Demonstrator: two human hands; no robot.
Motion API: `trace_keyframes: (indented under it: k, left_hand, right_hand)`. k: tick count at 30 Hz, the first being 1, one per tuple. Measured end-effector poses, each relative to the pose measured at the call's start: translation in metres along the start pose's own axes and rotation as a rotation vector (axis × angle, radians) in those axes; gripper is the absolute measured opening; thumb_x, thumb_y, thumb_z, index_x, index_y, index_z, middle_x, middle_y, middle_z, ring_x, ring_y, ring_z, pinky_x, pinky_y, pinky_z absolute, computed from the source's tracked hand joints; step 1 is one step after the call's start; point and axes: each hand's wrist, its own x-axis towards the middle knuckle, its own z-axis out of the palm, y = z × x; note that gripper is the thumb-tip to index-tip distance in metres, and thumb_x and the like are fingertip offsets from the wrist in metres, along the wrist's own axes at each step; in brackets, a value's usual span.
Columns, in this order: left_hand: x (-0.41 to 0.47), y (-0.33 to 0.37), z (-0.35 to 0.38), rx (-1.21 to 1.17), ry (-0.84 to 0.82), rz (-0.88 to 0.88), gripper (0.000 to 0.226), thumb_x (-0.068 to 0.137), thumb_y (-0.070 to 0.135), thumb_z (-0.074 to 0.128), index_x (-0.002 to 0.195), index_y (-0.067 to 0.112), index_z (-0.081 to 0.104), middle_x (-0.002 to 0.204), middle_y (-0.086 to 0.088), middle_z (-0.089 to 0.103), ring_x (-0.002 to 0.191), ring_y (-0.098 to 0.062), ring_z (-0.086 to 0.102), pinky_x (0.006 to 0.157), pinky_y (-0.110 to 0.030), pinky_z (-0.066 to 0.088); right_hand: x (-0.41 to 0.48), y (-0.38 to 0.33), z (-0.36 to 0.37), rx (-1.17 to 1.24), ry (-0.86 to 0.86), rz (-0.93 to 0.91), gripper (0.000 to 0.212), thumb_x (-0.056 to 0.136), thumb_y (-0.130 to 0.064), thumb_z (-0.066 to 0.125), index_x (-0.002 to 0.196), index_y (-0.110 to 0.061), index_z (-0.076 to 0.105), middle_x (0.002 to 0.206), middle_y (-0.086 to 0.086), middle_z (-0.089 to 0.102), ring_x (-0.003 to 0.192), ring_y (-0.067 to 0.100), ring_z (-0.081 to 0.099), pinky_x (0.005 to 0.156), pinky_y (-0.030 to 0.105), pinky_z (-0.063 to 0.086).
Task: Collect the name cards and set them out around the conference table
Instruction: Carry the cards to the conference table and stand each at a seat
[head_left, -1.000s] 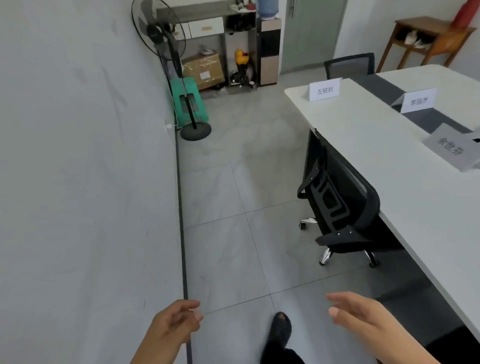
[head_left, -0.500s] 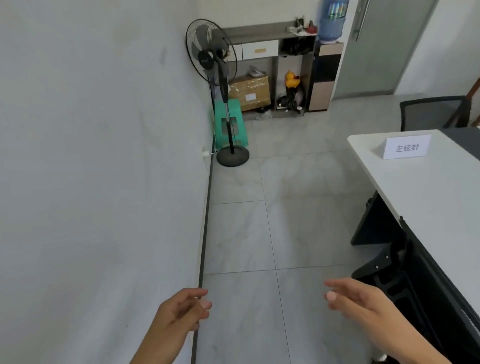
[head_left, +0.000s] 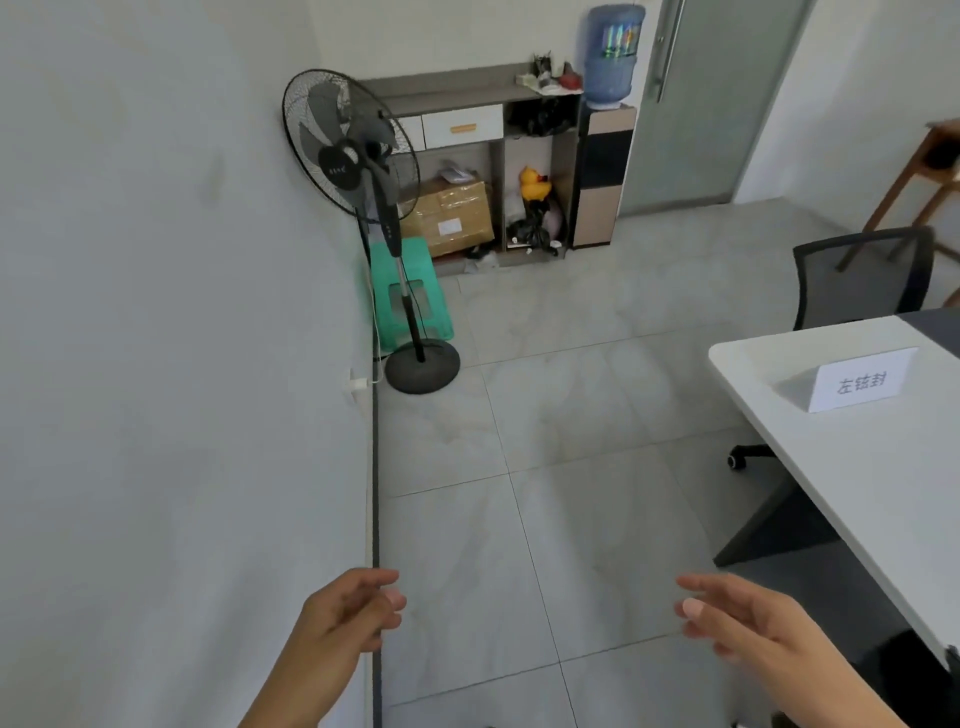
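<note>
Name card (head_left: 860, 383), a folded white tent printed with dark characters, stands upright on the white counter (head_left: 852, 483) near its far corner, at the right of the head view. No other card is in view. The person stands in the aisle between the grey wall (head_left: 156, 364) and the counter, facing a pedestal fan (head_left: 358, 171), a green stool (head_left: 410, 296) behind it and a shelf unit (head_left: 483, 156) at the end of the room. A mesh office chair (head_left: 862, 280) sits beyond the counter's end.

Risks from here, as a judgement: both hands are empty, so the remaining cards must first be found, and none is visible along this aisle. The passage is narrow; the fan base (head_left: 422, 369) and its white cord at the wall socket (head_left: 357, 385) lie close to the walking line and could catch a foot. The single placed card is light and free-standing, so a sleeve brushing the counter edge would likely tip or turn it.

Grip: the left hand (head_left: 349, 613) is held low, fingers loosely curled toward the thumb, enclosing nothing. The right hand (head_left: 748, 623) is spread wider, fingers extended and slightly apart, touching nothing and well apart from the card.
</note>
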Motion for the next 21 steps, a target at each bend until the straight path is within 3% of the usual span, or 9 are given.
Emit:
trace_keyframes:
  k: [12,16,19,21]
  left_hand:
    - [0.261,0.143,0.078,0.128,-0.213,0.058,0.013,0.091,0.016,0.062,0.100,0.022,0.070,0.090,-0.004,0.077,0.087,-0.017,0.073,0.079,-0.031,0.055]
    - [0.335,0.205,0.114,0.184,-0.307,0.049,0.024,0.077,0.033,0.068,0.099,0.024,0.070,0.090,0.002,0.077,0.087,-0.016,0.072,0.076,-0.028,0.055]
    - [0.391,0.249,0.138,0.204,-0.324,0.082,0.014,0.085,0.019,0.069,0.099,0.022,0.070,0.091,-0.005,0.077,0.088,-0.017,0.072,0.080,-0.030,0.055]
    - [0.422,0.273,0.155,0.186,-0.344,0.101,0.020,0.078,0.024,0.070,0.098,0.020,0.070,0.091,-0.006,0.077,0.086,-0.016,0.072,0.080,-0.032,0.055]
  right_hand:
    - [0.206,-0.036,-0.078,0.094,0.229,0.122,0.017,0.089,-0.021,0.064,0.106,-0.025,0.069,0.084,-0.007,0.078,0.077,0.006,0.072,0.076,0.032,0.056]
    - [0.283,-0.056,-0.119,0.107,0.266,0.132,0.018,0.090,-0.024,0.065,0.107,-0.025,0.069,0.082,-0.003,0.078,0.078,0.007,0.072,0.078,0.034,0.056]
    - [0.334,-0.075,-0.153,0.134,0.309,0.127,0.019,0.089,-0.026,0.065,0.108,-0.024,0.069,0.082,-0.003,0.077,0.078,0.002,0.071,0.074,0.026,0.052]
    - [0.361,-0.085,-0.173,0.153,0.334,0.133,0.020,0.089,-0.028,0.065,0.108,-0.026,0.068,0.082,-0.007,0.077,0.079,0.000,0.070,0.073,0.024,0.049]
